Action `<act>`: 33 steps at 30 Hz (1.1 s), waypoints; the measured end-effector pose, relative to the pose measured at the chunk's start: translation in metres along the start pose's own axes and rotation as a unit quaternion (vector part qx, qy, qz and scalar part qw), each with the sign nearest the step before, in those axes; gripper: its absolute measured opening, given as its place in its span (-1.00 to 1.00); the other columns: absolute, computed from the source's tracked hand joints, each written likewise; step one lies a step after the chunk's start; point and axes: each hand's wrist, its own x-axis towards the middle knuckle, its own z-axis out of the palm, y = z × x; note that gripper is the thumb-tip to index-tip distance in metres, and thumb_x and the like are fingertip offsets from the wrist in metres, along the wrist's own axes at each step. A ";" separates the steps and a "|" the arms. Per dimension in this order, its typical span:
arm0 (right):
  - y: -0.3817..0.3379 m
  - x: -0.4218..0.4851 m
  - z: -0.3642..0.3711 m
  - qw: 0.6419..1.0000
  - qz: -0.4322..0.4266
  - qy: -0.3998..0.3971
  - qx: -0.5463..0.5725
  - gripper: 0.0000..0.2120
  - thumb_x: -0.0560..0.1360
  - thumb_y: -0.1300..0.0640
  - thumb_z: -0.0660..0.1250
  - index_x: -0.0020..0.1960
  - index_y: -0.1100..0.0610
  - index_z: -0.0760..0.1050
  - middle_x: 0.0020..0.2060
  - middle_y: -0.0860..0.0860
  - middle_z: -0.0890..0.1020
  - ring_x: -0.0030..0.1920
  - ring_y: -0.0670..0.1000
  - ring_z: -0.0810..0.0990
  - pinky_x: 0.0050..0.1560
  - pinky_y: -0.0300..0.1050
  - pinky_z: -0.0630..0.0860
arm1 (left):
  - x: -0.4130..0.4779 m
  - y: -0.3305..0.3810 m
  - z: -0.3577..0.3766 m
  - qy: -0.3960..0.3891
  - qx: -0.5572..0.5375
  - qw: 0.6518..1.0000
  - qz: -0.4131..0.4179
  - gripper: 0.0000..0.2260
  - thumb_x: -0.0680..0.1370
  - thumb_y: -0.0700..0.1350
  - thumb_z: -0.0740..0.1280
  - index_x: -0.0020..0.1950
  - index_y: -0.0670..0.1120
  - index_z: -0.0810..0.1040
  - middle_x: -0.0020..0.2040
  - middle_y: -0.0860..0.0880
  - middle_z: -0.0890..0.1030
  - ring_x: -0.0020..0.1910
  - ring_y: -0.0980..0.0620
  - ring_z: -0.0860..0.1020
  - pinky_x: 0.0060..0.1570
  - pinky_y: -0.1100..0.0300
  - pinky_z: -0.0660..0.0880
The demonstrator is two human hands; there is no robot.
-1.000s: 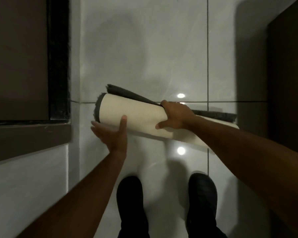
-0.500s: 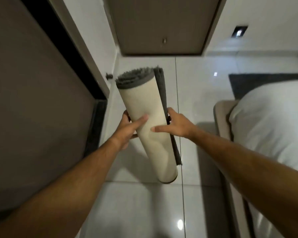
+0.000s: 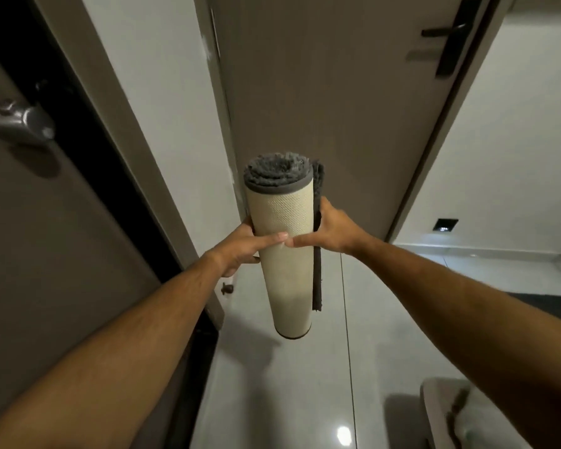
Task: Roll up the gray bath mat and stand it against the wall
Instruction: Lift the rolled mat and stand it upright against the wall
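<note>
Change: 1 second ago I had the bath mat (image 3: pixel 284 254) lying sideways low over the floor; half a second ago it was tipping up, and now it hangs upright in front of me with the camera raised toward the door (image 3: pixel 331 92).
Meaning: rolling looks done; I judge only the carry and the standing are left.
Mat: held in the air, clear of the floor (image 3: pixel 386 319), pale backing outward, gray pile showing at the top end.
Loose edge: 1 gray flap runs down the right side of the roll, not tucked in.
Left hand (image 3: pixel 240 247): wrapped around the roll's left side, forefinger laid across the front.
Right hand (image 3: pixel 332 233): wrapped around the right side, pinning the flap, forefinger tip meeting the left one.
Room: open floor straight ahead to the door.
Edges: wall (image 3: pixel 162 92) and a dark door frame close on the left; a padded corner low on the right.
Risk: I think the flap may spring open once I let go.
</note>
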 end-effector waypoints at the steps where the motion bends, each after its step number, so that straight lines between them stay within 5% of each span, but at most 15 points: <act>1: 0.000 0.026 -0.004 1.000 0.004 0.002 -0.003 0.09 0.17 -0.29 0.60 0.50 0.04 0.13 0.39 0.04 0.47 0.25 0.02 0.49 0.10 -0.15 0.49 | 0.024 0.006 -0.012 0.000 0.001 1.000 -0.001 -0.22 0.41 0.09 0.51 0.52 0.09 0.17 0.35 0.06 0.46 0.29 -0.03 0.48 0.21 -0.07 0.48; 6: 0.029 0.136 -0.010 1.000 0.014 -0.005 0.007 0.03 0.21 -0.18 0.63 0.49 0.06 0.16 0.38 0.02 0.48 0.28 0.05 0.50 0.12 -0.15 0.48 | 0.129 0.004 -0.048 0.010 -0.010 1.000 -0.010 -0.34 0.41 0.05 0.52 0.41 0.14 0.26 0.24 0.11 0.51 0.23 0.02 0.51 0.05 0.12 0.54; 10: 0.069 0.230 -0.006 0.999 0.015 -0.030 0.022 -0.28 0.22 -0.08 0.65 0.27 -0.05 0.38 0.09 -0.19 0.57 0.08 -0.10 0.57 -0.07 -0.34 0.51 | 0.215 -0.017 -0.073 0.028 -0.033 0.998 -0.034 -0.29 0.33 0.04 0.59 0.36 0.18 0.26 0.14 0.23 0.54 0.13 0.17 0.54 -0.21 0.33 0.57; 12: 0.101 0.285 0.003 0.998 0.027 -0.056 0.028 -0.32 0.22 -0.03 0.66 0.25 0.02 0.46 0.10 -0.13 0.61 0.10 -0.06 0.61 0.04 -0.14 0.62 | 0.265 -0.036 -0.087 0.046 -0.040 0.997 -0.052 -0.32 0.31 0.01 0.60 0.30 0.21 0.32 0.13 0.23 0.57 0.08 0.19 0.57 -0.28 0.37 0.58; 16: 0.158 0.372 0.035 0.995 0.059 -0.079 0.022 -0.05 0.22 -0.05 0.66 0.45 0.11 0.25 0.32 0.04 0.52 0.25 0.09 0.53 0.22 0.05 0.55 | 0.350 -0.087 -0.109 0.030 -0.054 0.996 -0.063 -0.53 0.38 -0.17 0.56 0.09 0.33 0.55 0.04 0.20 0.69 0.05 0.16 0.65 -0.18 0.30 0.61; 21: 0.229 0.465 0.091 0.987 0.092 -0.131 0.024 -0.03 0.26 0.01 0.66 0.49 0.15 0.19 0.38 0.09 0.49 0.33 0.14 0.50 0.31 0.12 0.50 | 0.437 -0.157 -0.134 0.036 -0.079 0.991 -0.101 -0.43 0.35 -0.19 0.53 0.02 0.50 0.51 0.02 0.31 0.66 0.04 0.21 0.62 -0.24 0.28 0.61; 27: 0.289 0.554 0.154 0.982 0.115 -0.149 0.026 -0.07 0.29 0.04 0.64 0.49 0.16 0.21 0.38 0.10 0.50 0.32 0.16 0.50 0.31 0.15 0.49 | 0.520 -0.224 -0.170 0.109 -0.117 0.975 -0.156 -0.41 0.25 -0.18 0.47 0.19 0.28 0.49 0.17 0.06 0.63 0.21 -0.07 0.53 0.18 -0.20 0.52; 33: 0.316 0.608 0.199 0.979 0.133 -0.153 0.035 -0.15 0.36 0.11 0.59 0.49 0.18 0.18 0.39 0.14 0.48 0.34 0.19 0.48 0.31 0.15 0.48 | 0.569 -0.263 -0.195 0.168 -0.146 0.952 -0.209 -0.27 0.18 -0.17 0.44 0.33 0.14 0.39 0.26 0.00 0.54 0.27 -0.10 0.47 0.28 -0.18 0.43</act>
